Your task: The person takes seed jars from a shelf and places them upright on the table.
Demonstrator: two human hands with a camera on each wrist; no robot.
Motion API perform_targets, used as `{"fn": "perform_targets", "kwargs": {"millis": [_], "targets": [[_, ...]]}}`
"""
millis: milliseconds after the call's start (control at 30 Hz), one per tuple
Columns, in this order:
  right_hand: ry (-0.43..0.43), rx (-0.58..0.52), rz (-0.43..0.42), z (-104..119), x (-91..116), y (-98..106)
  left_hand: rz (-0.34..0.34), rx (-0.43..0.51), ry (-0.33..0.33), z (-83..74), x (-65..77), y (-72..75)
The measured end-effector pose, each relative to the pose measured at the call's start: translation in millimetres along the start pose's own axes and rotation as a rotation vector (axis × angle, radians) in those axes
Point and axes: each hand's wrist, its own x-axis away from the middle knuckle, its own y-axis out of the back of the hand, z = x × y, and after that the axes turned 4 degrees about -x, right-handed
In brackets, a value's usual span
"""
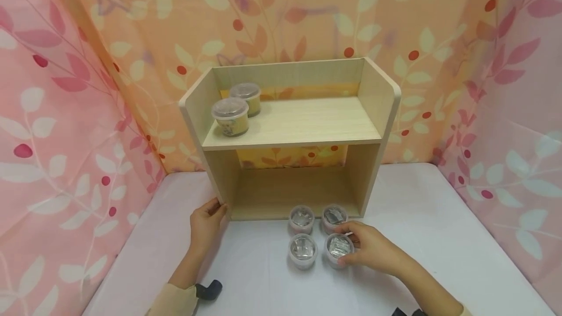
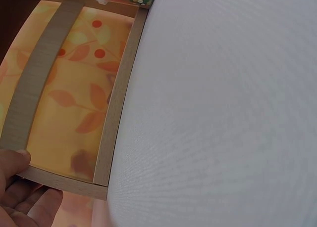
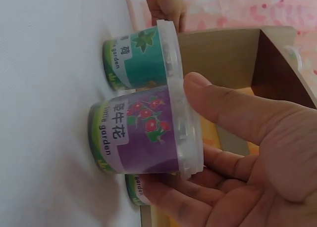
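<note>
My right hand (image 1: 373, 247) holds the front right one of several small lidded cups by its lid, thumb on one side and fingers on the other. In the right wrist view this cup (image 3: 143, 133) has a purple label with red flowers and stands on the table. A teal-labelled cup (image 3: 143, 59) is beside it; another cup (image 3: 133, 187) is mostly hidden behind my fingers. At the lower left front edge of a pale wooden two-tier shelf (image 1: 291, 144), my left hand (image 1: 205, 221) pinches the side panel between thumb and fingers.
Two lidded cups, one in front (image 1: 231, 123) and one behind (image 1: 252, 104), stand at the left of the upper shelf. The other cups, such as the back left one (image 1: 301, 218), stand close to the shelf's front edge. Patterned curtains (image 1: 281, 13) surround the white table (image 1: 259, 277).
</note>
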Motion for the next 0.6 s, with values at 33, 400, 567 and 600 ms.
{"fn": "perform_targets", "kwargs": {"millis": [33,400,567,600], "targets": [[-0.012,-0.008,0.001,0.1,0.4,0.5,-0.003,-0.003,-0.001,-0.1,0.1,-0.4],[-0.048,0.072,-0.07,9.8,3.2,-5.6,-0.006,0.02,-0.005,-12.3,3.4,2.5],[-0.047,0.117,-0.057,13.6,5.5,-2.7,0.007,0.024,0.009,-26.5,6.2,3.1],[-0.048,0.111,-0.053,14.9,6.0,-1.3,0.005,0.03,0.008,-21.7,4.9,1.8]]}}
